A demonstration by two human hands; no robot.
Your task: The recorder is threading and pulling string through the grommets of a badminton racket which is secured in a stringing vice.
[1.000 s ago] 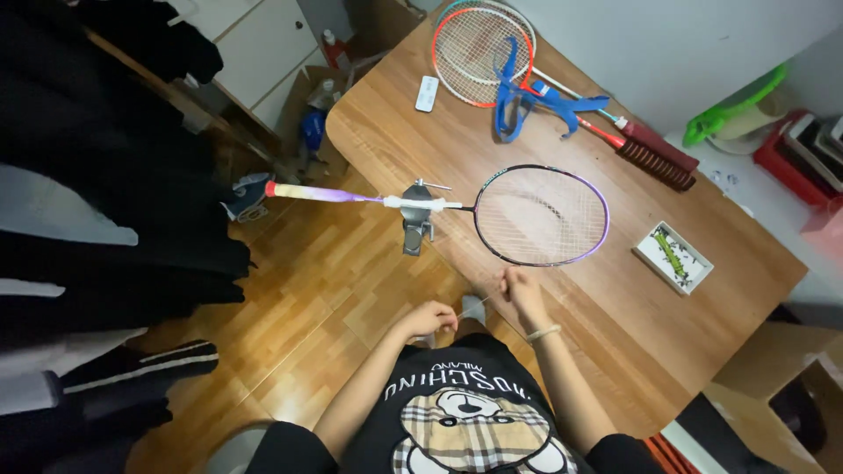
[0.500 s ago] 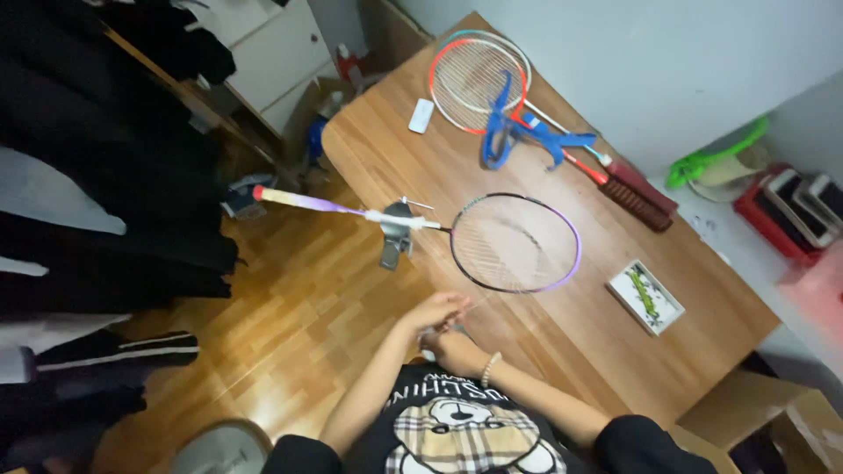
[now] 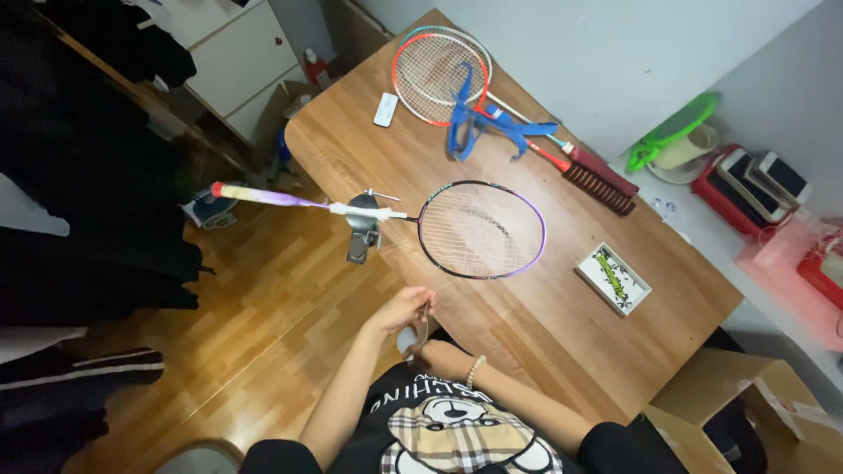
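Note:
A badminton racket with a black and purple frame [image 3: 481, 230] lies over the wooden table [image 3: 544, 342]. Its shaft is held in a grey clamp [image 3: 360, 235] at the table's edge, and its purple and white handle [image 3: 255, 195] sticks out over the floor. A thin string [image 3: 446, 286] runs from the racket head down to my hands. My left hand [image 3: 399, 309] pinches this string just off the table's edge. My right hand [image 3: 436, 354], with a bead bracelet on its wrist, sits under it, closed on a small grey object [image 3: 409, 339].
Two more rackets [image 3: 439, 75], a blue cord bundle [image 3: 479, 132], a red-brown brush [image 3: 601, 180], a white remote [image 3: 385, 110] and a small white box [image 3: 613, 279] lie on the table. Dark clothes [image 3: 97, 202] hang on the left. A cardboard box [image 3: 755, 404] stands at bottom right.
My hands, side by side at the table's edge a second ago, have come together, the left one now over the right. The view has tilted; the clamped racket has stayed put.

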